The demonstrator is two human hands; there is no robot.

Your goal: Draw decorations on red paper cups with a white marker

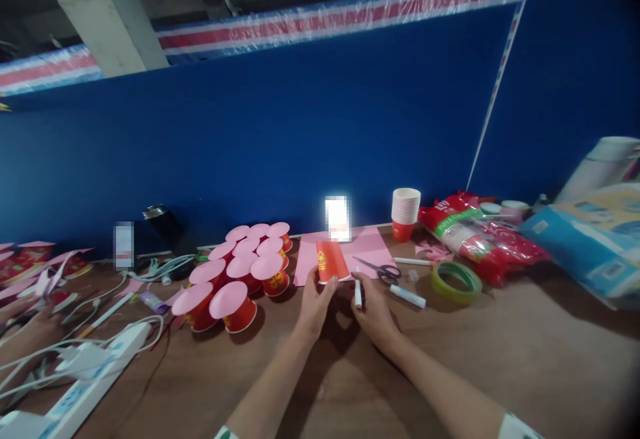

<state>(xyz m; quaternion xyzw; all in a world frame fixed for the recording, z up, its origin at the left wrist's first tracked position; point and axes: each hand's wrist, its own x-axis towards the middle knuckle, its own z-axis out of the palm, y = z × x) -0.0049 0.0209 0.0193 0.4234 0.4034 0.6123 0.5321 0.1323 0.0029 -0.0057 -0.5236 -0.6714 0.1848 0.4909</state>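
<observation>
In the middle of the head view, my left hand (315, 300) grips a red paper cup (332, 261) with yellow lettering, which is tilted on its side. Just to its right, my right hand (371, 307) holds a white stick-like tube (357, 291), upright near the cup's rim. Behind both hands lies a sheet of pink paper (370, 245). Black scissors (383, 269) rest partly on that sheet. A second white tube (407, 296) lies on the table right of my right hand.
Several red cups topped with pink discs (235, 305) stand at left. Right are stacked cups (405, 212), green tape (456, 283), red packages (463, 232) and a blue packet (575, 245). A power strip (100, 379) and another person's hands (35, 332) are far left.
</observation>
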